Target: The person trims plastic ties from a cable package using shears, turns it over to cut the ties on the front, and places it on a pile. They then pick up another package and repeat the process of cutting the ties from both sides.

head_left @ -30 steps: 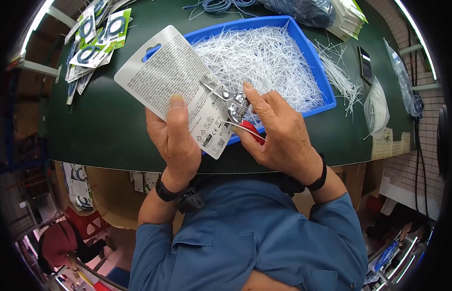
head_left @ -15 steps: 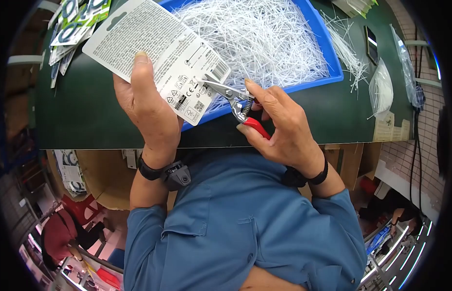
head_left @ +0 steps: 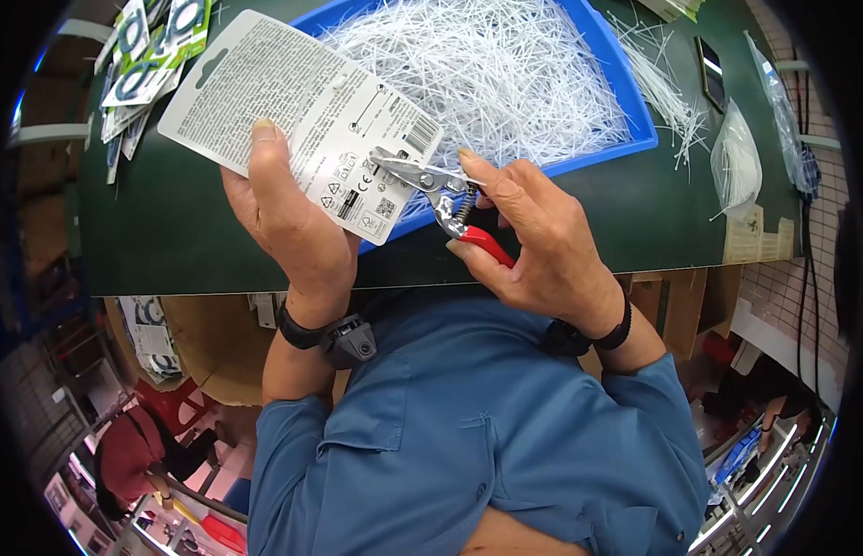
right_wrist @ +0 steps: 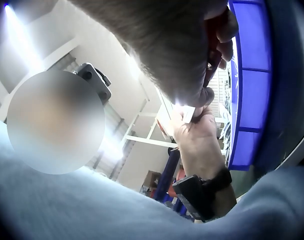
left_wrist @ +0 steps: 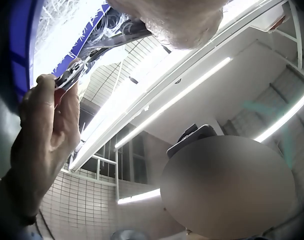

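Note:
In the head view my left hand (head_left: 288, 218) grips a white printed package card (head_left: 279, 93), thumb on the printed back and fingers behind it. My right hand (head_left: 547, 232) holds red-handled pruning shears (head_left: 447, 208), their blades lying over the lower right part of the card. A thin white strip (head_left: 443, 170) runs along the shears toward my right index finger. The left wrist view shows the right hand (left_wrist: 44, 127) around the shears' red handle; most of the card is hidden there. In the right wrist view the left hand (right_wrist: 197, 127) appears beyond the right.
Behind the hands sits a blue tray (head_left: 643, 125) heaped with thin white strips (head_left: 487, 83). Packaged blue cables (head_left: 139, 79) are piled at the left. To the right lie loose white strips (head_left: 668, 88), a phone (head_left: 711, 72) and a plastic bag (head_left: 736, 162).
The card and both hands shifted left and up in the head view, which itself moved. The shears went from the card's middle to its lower right. A strip that stuck out below them no longer shows there.

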Action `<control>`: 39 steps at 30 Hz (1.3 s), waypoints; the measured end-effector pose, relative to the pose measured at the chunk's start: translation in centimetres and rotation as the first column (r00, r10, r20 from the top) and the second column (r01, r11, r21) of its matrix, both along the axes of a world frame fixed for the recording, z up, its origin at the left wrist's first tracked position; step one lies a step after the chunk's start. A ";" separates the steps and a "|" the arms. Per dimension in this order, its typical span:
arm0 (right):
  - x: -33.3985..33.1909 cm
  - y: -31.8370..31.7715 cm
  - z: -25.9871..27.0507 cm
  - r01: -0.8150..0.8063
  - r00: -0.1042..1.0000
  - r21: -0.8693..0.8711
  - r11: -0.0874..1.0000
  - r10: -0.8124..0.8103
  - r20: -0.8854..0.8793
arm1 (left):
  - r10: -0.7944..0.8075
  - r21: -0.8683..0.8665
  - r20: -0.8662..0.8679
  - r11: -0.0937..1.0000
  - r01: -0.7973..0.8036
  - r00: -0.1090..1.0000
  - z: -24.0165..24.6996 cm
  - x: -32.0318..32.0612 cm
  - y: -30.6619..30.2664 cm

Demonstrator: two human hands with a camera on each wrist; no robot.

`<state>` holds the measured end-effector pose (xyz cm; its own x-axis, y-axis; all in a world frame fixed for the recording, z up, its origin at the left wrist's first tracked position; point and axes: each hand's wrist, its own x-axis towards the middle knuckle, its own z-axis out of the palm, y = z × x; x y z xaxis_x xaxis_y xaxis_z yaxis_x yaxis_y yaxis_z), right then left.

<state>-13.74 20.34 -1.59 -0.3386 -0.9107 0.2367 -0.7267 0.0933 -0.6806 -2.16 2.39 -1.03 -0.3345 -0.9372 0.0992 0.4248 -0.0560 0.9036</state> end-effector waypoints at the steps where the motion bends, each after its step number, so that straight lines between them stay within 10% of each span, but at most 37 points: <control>1: 0.0 -0.1 0.0 0.005 1.000 -0.005 1.000 -0.005 0.003 | 0.003 0.014 -0.018 1.000 -0.002 1.000 -0.1 -0.1 0.1; 39: 0.4 -1.5 0.7 -0.033 0.999 -0.210 0.977 0.040 0.029 | -0.084 -0.244 0.059 0.965 0.096 0.995 -0.9 -1.6 1.8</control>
<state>-13.31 18.88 -0.91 -0.3165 -0.8540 0.4129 -0.7041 -0.0802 -0.7055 -3.80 4.16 -1.89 -0.4265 -0.8515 0.3050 0.3843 0.1346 0.9134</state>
